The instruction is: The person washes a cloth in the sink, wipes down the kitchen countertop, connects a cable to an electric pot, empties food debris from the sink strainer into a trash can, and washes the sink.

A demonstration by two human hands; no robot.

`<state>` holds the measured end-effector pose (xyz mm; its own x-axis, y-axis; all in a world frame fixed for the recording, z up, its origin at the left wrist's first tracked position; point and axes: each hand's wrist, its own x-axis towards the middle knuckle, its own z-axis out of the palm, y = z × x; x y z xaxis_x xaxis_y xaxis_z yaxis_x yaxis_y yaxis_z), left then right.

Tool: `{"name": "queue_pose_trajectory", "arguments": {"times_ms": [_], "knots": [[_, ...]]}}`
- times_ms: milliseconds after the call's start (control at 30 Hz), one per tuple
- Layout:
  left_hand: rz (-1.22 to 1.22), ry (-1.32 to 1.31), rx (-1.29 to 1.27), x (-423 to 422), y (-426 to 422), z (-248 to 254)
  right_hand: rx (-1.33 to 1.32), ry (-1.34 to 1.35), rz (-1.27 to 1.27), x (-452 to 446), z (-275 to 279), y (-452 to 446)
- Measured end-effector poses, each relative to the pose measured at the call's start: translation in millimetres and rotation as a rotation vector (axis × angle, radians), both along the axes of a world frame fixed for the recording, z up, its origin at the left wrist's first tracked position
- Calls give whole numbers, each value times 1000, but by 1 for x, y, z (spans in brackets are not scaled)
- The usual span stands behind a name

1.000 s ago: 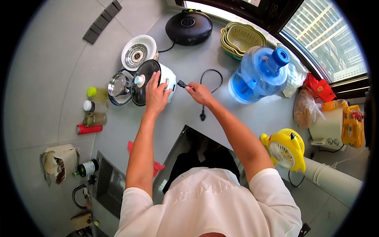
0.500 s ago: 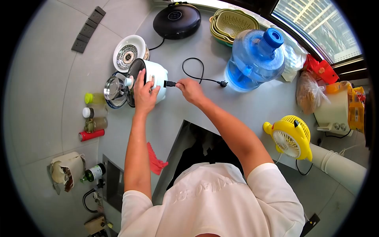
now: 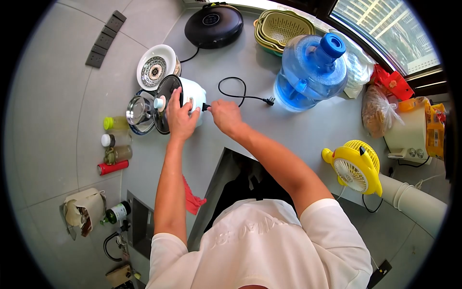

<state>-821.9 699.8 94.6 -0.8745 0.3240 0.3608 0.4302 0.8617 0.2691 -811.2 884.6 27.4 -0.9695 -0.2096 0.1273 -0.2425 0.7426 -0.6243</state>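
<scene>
A white electric cooking pot (image 3: 193,94) with a dark-rimmed glass lid (image 3: 166,91) and a pale knob is on the counter. My left hand (image 3: 182,118) grips it, with fingers over the lid's rim and thumb against the pot's side. The black connector of a power cord (image 3: 244,91) is pinched in my right hand (image 3: 225,114). That connector (image 3: 206,107) meets the pot's side; whether it is fully seated I cannot tell. From my right hand the cord loops across the counter to its plug (image 3: 270,101), which lies loose near the blue water jug (image 3: 310,74).
Bowls (image 3: 156,62) and a steel pot (image 3: 139,110) stand beyond the cooking pot. At the back are a black round appliance (image 3: 214,26) and stacked baskets (image 3: 281,29). A yellow fan (image 3: 353,168) is at right, a red cloth (image 3: 193,198) by the counter's front edge.
My right hand has moved left, bringing the connector closer against the pot's side. The cord's loop and plug have shifted slightly left. My left hand stays on the pot.
</scene>
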Motion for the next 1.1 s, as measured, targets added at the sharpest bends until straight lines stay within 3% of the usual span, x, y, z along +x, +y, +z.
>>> {"name": "queue_pose_trajectory", "arguments": {"times_ms": [567, 800, 867, 1100], "knots": [[43, -122, 68, -4, 13, -7, -57, 167, -90, -4, -36, -25], [151, -123, 9, 3, 45, -10, -136, 248, -86, 2, -18, 7], [230, -54, -17, 3, 60, -21, -138, 219, -130, 4, -16, 18], [366, -178, -19, 4, 97, -42, -221, 1, -260, 15, -53, 53]]}}
